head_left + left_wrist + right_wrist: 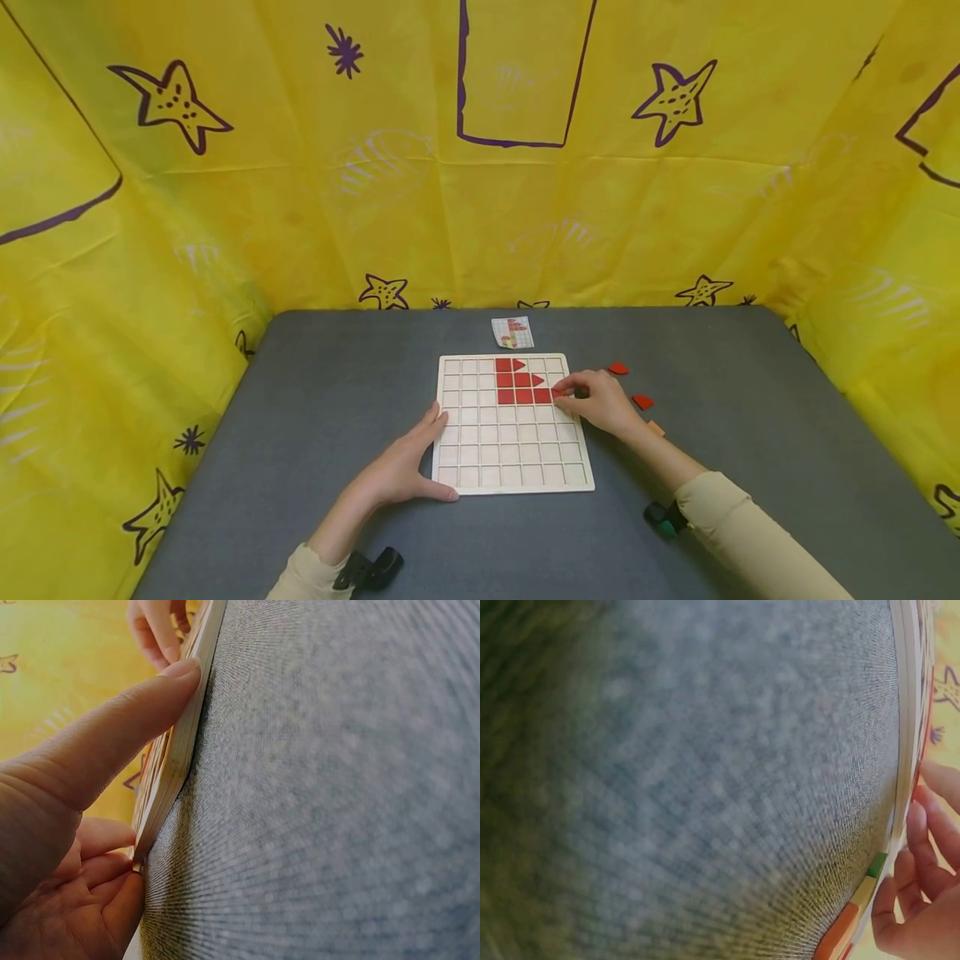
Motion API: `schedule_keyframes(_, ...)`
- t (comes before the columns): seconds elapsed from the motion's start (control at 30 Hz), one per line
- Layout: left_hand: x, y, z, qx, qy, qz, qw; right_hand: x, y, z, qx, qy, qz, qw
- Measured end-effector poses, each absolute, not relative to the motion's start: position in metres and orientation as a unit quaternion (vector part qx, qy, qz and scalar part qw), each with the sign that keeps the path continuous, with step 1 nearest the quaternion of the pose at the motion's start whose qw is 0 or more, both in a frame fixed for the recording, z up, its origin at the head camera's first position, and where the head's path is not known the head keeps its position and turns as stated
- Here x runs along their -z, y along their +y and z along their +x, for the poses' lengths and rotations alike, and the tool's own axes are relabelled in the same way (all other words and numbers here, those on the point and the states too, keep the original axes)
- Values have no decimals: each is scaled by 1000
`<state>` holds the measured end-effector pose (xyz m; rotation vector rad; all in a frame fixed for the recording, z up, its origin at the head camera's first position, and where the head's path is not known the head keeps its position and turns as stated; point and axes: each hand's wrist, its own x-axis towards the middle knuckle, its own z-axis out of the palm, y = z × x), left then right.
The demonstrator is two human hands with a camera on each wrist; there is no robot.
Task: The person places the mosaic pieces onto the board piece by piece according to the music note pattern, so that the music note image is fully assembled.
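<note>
A pale wooden grid board (510, 454) lies on the grey table. Red square tiles (506, 380) form stepped rows in its upper part, the top two rows ending in a red triangle. My left hand (401, 467) spreads around the near left corner, its straight thumb (124, 731) on the near edge and its fingertips against the left side. At the board's right side my right hand (600, 402) pinches a small red tile (557, 392) between thumb and forefinger, at the end of the third row. The fingers hide most of that tile.
A small printed pattern card (513, 332) lies beyond the board. To the right are a red curved-edge tile (618, 367), another red tile (642, 402) and an orange piece (656, 427). Green (877, 864) and yellow (863, 892) pieces show in the right wrist view. Yellow cloth surrounds the table.
</note>
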<state>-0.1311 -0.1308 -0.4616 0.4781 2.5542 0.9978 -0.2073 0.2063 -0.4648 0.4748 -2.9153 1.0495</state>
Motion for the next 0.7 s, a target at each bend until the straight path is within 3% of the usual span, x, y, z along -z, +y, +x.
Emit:
schedule_keyframes(0.47, 461, -131, -130, -348, 904, 175, 174, 447, 251, -188, -393, -919, 24, -34)
schedule_keyframes(0.7, 461, -131, -131, -348, 905, 176, 173, 452, 274, -167, -385, -921, 11, -51)
